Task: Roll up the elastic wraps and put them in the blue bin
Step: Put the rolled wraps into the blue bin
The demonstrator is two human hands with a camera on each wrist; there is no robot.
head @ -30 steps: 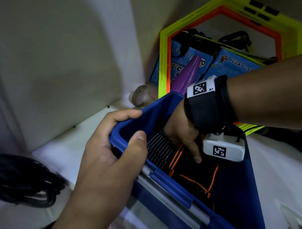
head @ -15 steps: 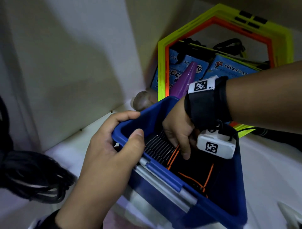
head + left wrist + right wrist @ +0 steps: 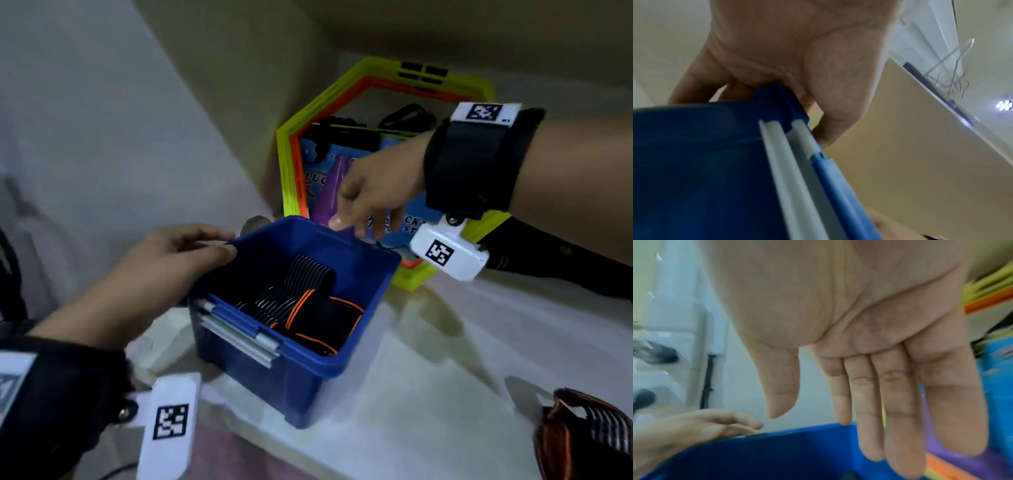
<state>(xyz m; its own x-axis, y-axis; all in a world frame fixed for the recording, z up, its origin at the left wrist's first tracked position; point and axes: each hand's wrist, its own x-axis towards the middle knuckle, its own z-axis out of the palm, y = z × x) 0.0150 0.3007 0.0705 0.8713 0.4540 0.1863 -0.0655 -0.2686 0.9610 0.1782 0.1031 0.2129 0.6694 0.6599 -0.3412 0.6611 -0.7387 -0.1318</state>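
Boxes [image 3: 404, 224] lettered "LUC…", "CK… ST…" behind blue bin [image 3: 359, 356].

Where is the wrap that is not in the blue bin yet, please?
In the head view, the loose wrap lies at the lower right, right of the blue bin.

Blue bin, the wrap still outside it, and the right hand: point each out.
Blue bin [image 3: 356, 356]: head view, near rim corner.
Wrap outside the bin [image 3: 589, 435]: head view, striped top of the bundle at lower right.
Right hand [image 3: 869, 331]: right wrist view, open palm.
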